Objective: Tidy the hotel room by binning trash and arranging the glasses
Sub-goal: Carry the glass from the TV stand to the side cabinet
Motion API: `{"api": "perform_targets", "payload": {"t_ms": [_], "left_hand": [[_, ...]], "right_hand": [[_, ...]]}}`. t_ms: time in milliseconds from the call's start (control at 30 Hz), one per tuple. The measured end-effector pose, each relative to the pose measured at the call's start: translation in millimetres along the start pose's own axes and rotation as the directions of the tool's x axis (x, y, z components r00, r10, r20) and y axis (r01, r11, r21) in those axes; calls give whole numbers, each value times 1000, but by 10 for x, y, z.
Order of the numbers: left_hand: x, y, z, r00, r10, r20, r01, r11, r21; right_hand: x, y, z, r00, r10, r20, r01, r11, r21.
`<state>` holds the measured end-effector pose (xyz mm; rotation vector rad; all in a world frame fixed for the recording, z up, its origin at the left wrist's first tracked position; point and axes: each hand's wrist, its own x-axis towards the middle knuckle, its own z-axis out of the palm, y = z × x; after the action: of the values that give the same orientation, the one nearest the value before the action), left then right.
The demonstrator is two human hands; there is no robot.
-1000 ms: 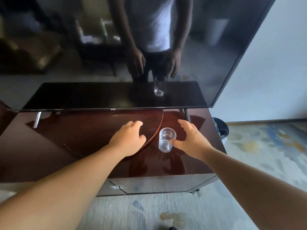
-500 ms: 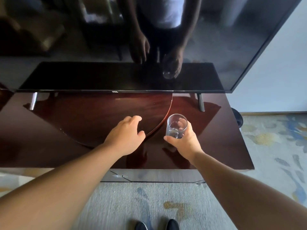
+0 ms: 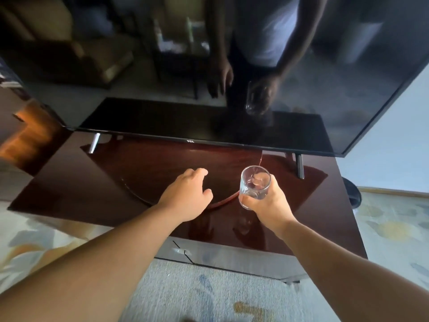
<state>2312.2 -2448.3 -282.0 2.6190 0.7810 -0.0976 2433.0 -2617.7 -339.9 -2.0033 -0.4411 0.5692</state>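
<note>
TV (image 3: 209,66) sits at 12 o'clock on counter (image 3: 81,182), rear side. In front of TV, glass (image 3: 254,187) in right hand (image 3: 269,205) over counter, approx 1 o'clock; left hand (image 3: 185,198) near it at 11. Bin (image 3: 354,191) on floor at 3.

A short, clear glass (image 3: 255,185) with thick walls is nearly upright, mouth up, and looks empty. The right grip (image 3: 270,205) wraps round its lower half. It is over the right part of the glossy dark-red bench (image 3: 69,182), toward the near edge.
</note>
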Motion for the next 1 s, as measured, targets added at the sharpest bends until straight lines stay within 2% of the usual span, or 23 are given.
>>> {"api": "perform_targets", "payload": {"t_ms": [267, 533, 733, 1000], "left_hand": [[-418, -282, -860, 975, -94, -200, 103, 994, 32], [-1262, -1020, -1645, 875, -325, -359, 357, 934, 25], [-2025, -1713, -2172, 778, -449, -440, 494, 870, -14], [-3053, -2883, -2708, 690, -545, -476, 582, 809, -82]], "right_hand": [[-95, -1083, 211, 957, -215, 193, 229, 972, -51], [-374, -2123, 792, 844, -394, 364, 433, 901, -29], [-792, -2818, 1535, 745, -475, 469, 521, 853, 38], [-1552, -3560, 2949, 636, -541, 550, 617, 785, 58]]}}
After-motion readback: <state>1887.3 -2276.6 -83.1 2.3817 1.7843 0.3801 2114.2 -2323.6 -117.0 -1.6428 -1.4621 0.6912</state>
